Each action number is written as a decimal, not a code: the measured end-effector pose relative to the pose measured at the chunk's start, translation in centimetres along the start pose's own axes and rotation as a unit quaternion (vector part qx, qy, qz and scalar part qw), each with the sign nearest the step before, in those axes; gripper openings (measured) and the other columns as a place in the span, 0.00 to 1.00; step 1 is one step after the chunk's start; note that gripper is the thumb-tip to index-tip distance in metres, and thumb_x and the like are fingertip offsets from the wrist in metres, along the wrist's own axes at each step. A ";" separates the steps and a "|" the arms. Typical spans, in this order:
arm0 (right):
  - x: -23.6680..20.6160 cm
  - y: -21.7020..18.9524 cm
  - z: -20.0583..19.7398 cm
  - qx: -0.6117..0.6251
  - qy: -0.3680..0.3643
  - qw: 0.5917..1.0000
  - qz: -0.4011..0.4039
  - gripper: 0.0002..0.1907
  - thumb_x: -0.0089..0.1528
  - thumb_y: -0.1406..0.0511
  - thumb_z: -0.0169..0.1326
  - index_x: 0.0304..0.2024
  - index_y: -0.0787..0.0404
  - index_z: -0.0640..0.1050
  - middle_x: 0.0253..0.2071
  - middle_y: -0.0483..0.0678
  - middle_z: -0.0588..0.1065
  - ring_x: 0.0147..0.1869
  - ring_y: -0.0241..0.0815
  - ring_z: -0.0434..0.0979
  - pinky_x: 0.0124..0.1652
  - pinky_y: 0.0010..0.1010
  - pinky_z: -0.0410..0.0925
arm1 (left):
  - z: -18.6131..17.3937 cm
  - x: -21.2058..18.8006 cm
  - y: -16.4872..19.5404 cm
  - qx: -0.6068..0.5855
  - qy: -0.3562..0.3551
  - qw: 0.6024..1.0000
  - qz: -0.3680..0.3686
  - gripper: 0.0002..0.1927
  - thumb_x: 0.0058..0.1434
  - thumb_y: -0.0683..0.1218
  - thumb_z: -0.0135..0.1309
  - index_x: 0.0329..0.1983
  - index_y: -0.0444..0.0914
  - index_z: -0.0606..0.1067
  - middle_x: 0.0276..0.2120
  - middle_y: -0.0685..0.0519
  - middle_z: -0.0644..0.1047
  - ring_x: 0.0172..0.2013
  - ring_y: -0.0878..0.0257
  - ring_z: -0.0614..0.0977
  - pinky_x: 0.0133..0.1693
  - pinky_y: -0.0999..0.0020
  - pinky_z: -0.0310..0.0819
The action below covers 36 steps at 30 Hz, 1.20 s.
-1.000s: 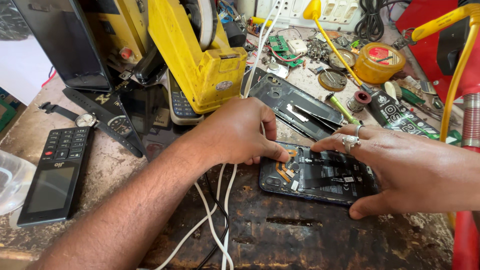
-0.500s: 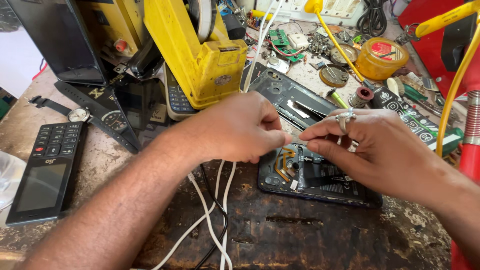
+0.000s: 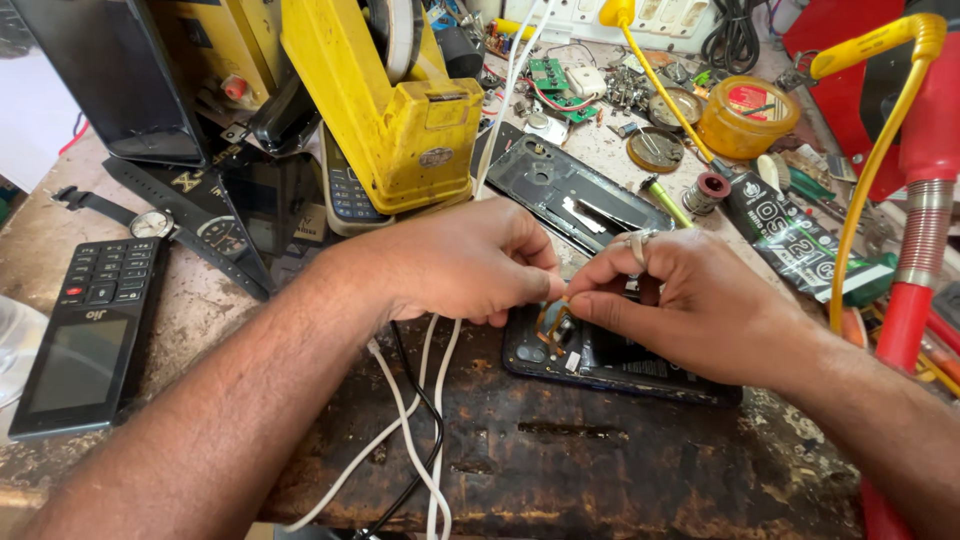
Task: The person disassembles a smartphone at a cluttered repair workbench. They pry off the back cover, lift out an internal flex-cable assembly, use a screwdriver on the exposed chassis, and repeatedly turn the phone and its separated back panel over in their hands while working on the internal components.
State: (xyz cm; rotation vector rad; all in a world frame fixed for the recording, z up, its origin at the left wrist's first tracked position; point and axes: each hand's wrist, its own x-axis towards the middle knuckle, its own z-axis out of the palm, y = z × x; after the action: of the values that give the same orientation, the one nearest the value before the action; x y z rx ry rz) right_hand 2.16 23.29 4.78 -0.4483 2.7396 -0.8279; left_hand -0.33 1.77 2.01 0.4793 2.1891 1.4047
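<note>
Closest to us we've got a really beat-up workbench [image 3: 600, 470], dark, stained and chipped along the front edge, with white cables [image 3: 415, 440] and a black one trailing off it toward us. Just past that sits the opened phone [image 3: 620, 360], back off, lying flat on the bench right under our hands. Our left hand [image 3: 460, 265] is curled, fingertips pinched together at the phone's upper left corner. Our right hand [image 3: 700, 305], ring on one finger, meets it there, thumb and forefinger pinched on a small orange-brown flex strip [image 3: 553, 318] sticking up out of the phone. Whether the left fingers actually hold the strip too, we can't tell.

Off to the left lies a black keypad phone [image 3: 85, 335], and a wristwatch [image 3: 150, 222] beyond it. Behind the hands there's a big yellow machine [image 3: 400, 110] and a separate phone back cover [image 3: 575, 190]. Further back the bench is pure clutter: a round amber tin [image 3: 748, 115], a solder spool [image 3: 712, 186], a green circuit board [image 3: 548, 72]. A red and yellow hose stand [image 3: 915, 200] runs up the right side.
</note>
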 end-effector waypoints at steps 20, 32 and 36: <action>0.5 0.1 0.4 -0.034 0.005 0.993 -0.111 0.11 0.58 0.59 0.62 0.40 0.56 0.85 0.31 0.41 0.81 0.34 0.33 0.79 0.34 0.29 0.71 | -0.5 -1.8 -1.0 0.047 0.009 0.997 0.054 0.14 0.63 0.52 0.58 0.35 0.36 0.82 0.24 0.57 0.76 0.24 0.71 0.73 0.26 0.71 0.69; 1.5 0.1 1.1 -0.030 -0.004 0.986 -0.167 0.09 0.61 0.60 0.57 0.37 0.58 0.82 0.32 0.42 0.79 0.36 0.35 0.79 0.37 0.29 0.71 | -0.9 -2.8 -0.6 0.141 0.016 0.988 0.068 0.11 0.48 0.49 0.65 0.32 0.39 0.83 0.24 0.57 0.82 0.28 0.70 0.81 0.31 0.71 0.76; 1.5 -0.2 1.0 -0.046 -0.008 0.987 -0.152 0.09 0.61 0.60 0.56 0.37 0.58 0.81 0.30 0.42 0.78 0.36 0.35 0.76 0.35 0.29 0.70 | -0.6 -2.3 -1.0 0.109 0.006 0.990 0.087 0.09 0.50 0.48 0.63 0.31 0.38 0.83 0.24 0.56 0.83 0.28 0.69 0.82 0.31 0.71 0.77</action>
State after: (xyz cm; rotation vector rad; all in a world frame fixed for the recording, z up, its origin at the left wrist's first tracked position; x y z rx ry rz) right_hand 1.11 22.09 3.85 -0.9062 2.7421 -0.7613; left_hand 1.15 -0.32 1.84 0.7575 2.3717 1.2613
